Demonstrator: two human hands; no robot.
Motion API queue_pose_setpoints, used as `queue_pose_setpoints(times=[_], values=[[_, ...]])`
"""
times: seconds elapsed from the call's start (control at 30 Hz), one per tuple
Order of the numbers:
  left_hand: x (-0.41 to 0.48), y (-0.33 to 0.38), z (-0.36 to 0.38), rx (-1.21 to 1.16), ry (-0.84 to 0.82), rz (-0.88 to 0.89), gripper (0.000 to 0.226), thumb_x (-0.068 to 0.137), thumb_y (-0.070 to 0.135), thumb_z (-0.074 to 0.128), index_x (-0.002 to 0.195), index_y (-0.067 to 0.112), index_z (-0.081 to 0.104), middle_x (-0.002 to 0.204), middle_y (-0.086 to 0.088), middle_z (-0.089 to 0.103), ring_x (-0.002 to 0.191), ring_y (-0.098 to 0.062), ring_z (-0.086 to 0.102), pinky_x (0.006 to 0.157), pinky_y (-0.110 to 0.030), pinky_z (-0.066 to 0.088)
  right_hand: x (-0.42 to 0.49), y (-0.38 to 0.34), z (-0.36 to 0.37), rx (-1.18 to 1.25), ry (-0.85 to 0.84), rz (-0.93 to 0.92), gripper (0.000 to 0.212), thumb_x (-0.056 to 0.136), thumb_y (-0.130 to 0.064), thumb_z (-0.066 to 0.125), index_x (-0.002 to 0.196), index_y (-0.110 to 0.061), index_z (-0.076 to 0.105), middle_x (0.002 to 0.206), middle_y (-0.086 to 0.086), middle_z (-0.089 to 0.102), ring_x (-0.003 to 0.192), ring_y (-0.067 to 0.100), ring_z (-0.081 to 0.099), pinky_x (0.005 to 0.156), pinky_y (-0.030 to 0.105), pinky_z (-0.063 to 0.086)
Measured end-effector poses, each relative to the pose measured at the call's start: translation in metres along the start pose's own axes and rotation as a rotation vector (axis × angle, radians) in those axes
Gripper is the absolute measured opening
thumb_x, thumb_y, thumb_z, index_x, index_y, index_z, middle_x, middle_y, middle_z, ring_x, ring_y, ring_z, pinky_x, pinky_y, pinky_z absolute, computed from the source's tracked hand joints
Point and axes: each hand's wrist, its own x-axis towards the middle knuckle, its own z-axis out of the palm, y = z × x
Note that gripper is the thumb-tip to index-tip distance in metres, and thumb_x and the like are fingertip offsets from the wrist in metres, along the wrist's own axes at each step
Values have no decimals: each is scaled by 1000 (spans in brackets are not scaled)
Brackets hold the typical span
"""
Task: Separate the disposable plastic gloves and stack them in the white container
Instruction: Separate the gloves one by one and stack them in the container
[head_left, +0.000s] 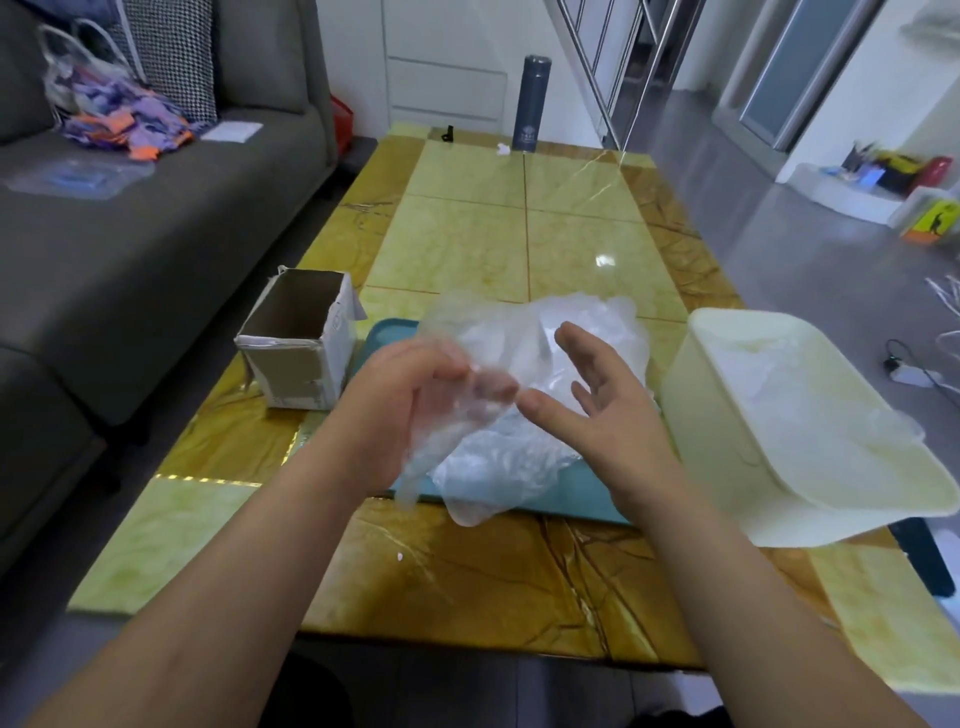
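On the glossy yellow-and-brown marble-patterned table (571, 234), a small cardboard box (298, 338) with a white outside and a brown inside stands near the left edge, its top open. Just to its right lies a flat teal plastic tray (387, 332), which carries a loose heap of clear disposable plastic gloves (519, 452); one edge of the heap spills over the tray's near rim. Above the tray, the left hand (410, 395) pinches a single clear thin plastic glove (436, 447) between curled fingers and thumb, so that it hangs down towards the tray. The right hand (608, 410) hovers over the heap with fingers spread, grasping nothing. At the right edge of the table sits the white rectangular plastic container (693, 410), with a few flattened clear gloves (769, 384) inside, one draped over its right rim.
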Motion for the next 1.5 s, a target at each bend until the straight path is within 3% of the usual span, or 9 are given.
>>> queue_pose_setpoints(times=[0.17, 0.43, 0.77, 0.93, 1.1, 1.2, 1.3, 1.4, 1.5], values=[[-6, 2, -5, 42, -291, -228, 22, 87, 20, 49, 76, 11, 66, 96, -27, 72, 90, -41, 72, 69, -39, 55, 0, -8, -8, 99, -94, -37, 72, 69, -40, 92, 135, -34, 65, 139, -19, 65, 137, 1, 52, 114, 29, 38], [-3, -8, -2, 279, -154, -298, 45, 96, 41, 69, 118, 2, 64, 108, -22, 76, 93, -38, 75, 69, -36, 61, -4, -11, -12, 130, -101, 150, 14, 85, -10, 82, 90, 0, 74, 72, 18, 71, 56, 25, 64, 56, 35, 57], [6, -15, -17, 174, 157, -219, 16, 99, 17, 68, 111, 7, 72, 84, -10, 73, 73, -23, 69, 61, -30, 55, -5, 2, -31, 108, -137, 399, 22, 98, -14, 69, 111, 4, 71, 94, 24, 77, 70, 28, 73, 67, 40, 64], [2, -15, -16, 261, 13, -250, 16, 99, 15, 67, 108, 2, 71, 79, -9, 69, 61, -19, 64, 51, -26, 48, -8, 3, -41, 228, -369, 400, 50, 78, -28, 85, 122, -6, 73, 116, 15, 77, 105, 24, 74, 91, 36, 60], [1, -26, 2, 269, 45, -159, 18, 103, 20, 63, 107, 4, 70, 90, -16, 76, 70, -26, 72, 55, -30, 55, -8, 8, -26, 267, -304, 406, 36, 86, -19, 80, 119, -5, 73, 103, 17, 79, 90, 27, 77, 77, 31, 61], [7, -39, -9, 708, 197, -6, 24, 108, 28, 54, 103, 13, 72, 89, -7, 76, 68, -21, 72, 60, -32, 57, -1, 9, -30, -16, -69, 302, 17, 96, -20, 74, 103, -5, 76, 70, 7, 73, 58, 21, 60, 51, 24, 49], [9, -54, -23, 1236, 110, 46, 17, 100, 28, 60, 114, 29, 71, 98, 15, 69, 77, -5, 66, 67, -20, 51, 6, 17, -43, -205, 96, 218, 31, 94, -31, 74, 98, 0, 74, 78, 18, 70, 67, 27, 60, 62, 33, 49], [9, -67, -24, 1338, -108, -41, 39, 84, 45, 79, 120, 37, 68, 106, 20, 59, 86, -2, 62, 73, -18, 50, 3, 21, -48, -323, 169, 156, 36, 93, -32, 70, 97, 4, 69, 94, 25, 70, 81, 35, 69, 77, 44, 58], [10, -72, -21, 1435, -174, -34, 38, 75, 52, 85, 109, 39, 73, 106, 17, 54, 90, -3, 59, 80, -25, 54, -2, 19, -44, -468, 191, 90, 37, 95, -24, 63, 87, 11, 59, 76, 28, 54, 64, 20, 47, 61, 33, 40]])
